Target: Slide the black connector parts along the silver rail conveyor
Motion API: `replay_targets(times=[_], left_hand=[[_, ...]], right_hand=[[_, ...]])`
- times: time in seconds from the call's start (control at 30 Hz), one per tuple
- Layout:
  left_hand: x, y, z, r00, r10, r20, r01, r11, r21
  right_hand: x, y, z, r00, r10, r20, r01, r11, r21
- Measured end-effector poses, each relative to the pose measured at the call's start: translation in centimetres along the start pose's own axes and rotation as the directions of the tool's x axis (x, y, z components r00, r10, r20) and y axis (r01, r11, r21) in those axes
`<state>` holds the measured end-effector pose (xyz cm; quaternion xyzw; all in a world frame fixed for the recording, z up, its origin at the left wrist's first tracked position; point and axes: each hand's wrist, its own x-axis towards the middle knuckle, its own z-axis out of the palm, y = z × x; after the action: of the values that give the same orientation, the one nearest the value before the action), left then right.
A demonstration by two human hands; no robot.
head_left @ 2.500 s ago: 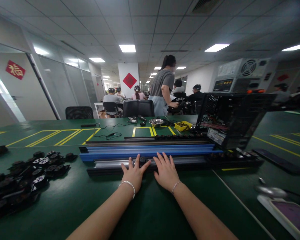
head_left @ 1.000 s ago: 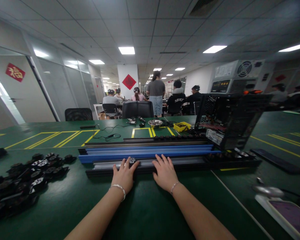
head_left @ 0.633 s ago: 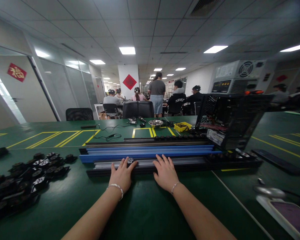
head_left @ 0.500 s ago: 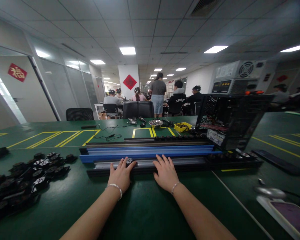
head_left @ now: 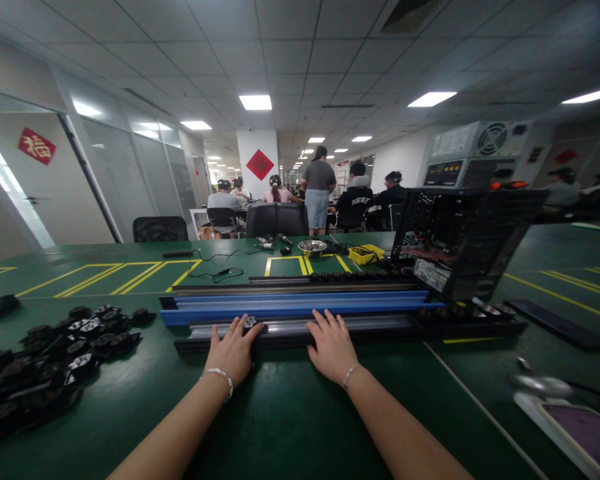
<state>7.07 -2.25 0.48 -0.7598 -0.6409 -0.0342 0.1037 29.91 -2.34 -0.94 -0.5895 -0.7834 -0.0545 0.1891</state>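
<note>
Sprawling at left: pile of black parts. Next, left hand, thumb and forefinger flanking small black part on near dark rail; whether gripped, cannot tell. Then right hand, fingers spread wide over same rail. Right, far side: black computer case.

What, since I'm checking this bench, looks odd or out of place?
Perhaps the black computer case at right: its insides are exposed and power supplies appear stacked on top, unlike a closed unit. Otherwise nothing looks spilled or broken.
</note>
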Motion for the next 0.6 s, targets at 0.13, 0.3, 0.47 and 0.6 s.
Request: replay_targets(times=[0.13, 0.3, 0.47, 0.6], left_hand=[[-0.2, -0.7, -0.2, 1.0, -0.011, 0.002, 0.011, 1.0, -0.002], [-0.3, -1.6, 0.0, 1.0, -0.024, 0.006, 0.024, 1.0, 0.001], [-0.3, -2.5, 0.4, 0.999, -0.036, -0.013, 0.037, 0.999, 0.003], [-0.4, -3.0, 0.7, 0.999, -0.027, -0.036, 0.027, 1.0, 0.009]], right_hand=[[0.0, -0.1, -0.1, 1.0, 0.005, 0.002, -0.005, 1.0, 0.002], [0.0, -0.1, -0.2, 1.0, 0.012, 0.007, -0.012, 1.0, -0.005], [0.0, -0.1, -0.1, 1.0, 0.01, 0.012, -0.011, 1.0, 0.003], [0.0, 0.0, 0.0, 1.0, 0.007, 0.006, -0.007, 1.0, 0.009]])
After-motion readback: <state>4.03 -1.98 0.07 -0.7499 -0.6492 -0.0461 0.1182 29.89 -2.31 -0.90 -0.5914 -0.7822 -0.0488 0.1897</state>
